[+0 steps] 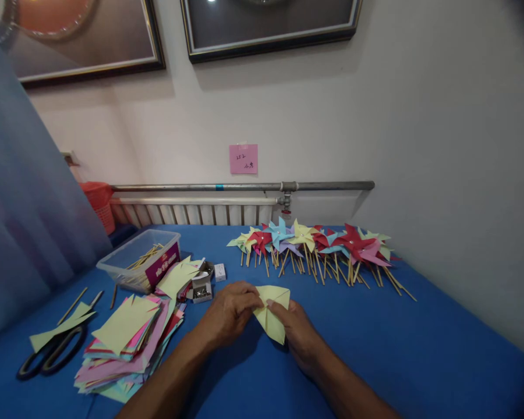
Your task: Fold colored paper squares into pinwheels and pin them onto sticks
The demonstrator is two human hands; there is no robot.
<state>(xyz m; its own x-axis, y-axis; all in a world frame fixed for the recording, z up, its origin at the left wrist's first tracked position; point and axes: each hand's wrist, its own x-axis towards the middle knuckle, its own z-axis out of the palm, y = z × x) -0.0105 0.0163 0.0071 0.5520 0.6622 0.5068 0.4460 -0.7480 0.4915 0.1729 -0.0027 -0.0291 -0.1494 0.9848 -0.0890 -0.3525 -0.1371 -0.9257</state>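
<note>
A pale yellow paper pinwheel [271, 327], partly folded, is held between both hands above the blue table. My left hand [233, 311] pinches its left side near the centre, fingers closed. My right hand [299, 331] grips the right side, with the thumb on the paper's middle and the other fingers behind it. Whether a pin is in the paper's centre is hidden by the fingers. Left of my left forearm lies a stack of cut coloured paper sheets [124, 329], yellow on top. Small open boxes of metal pins [201, 291] stand just beyond my left hand.
Finished pinwheels on sticks [305, 238] lie in a row at the back right. A clear plastic bin [126, 253] with wooden sticks stands back left. Black-handled scissors [55, 358] lie far left under a paper scrap. A radiator [192, 212] and pipe run along the wall.
</note>
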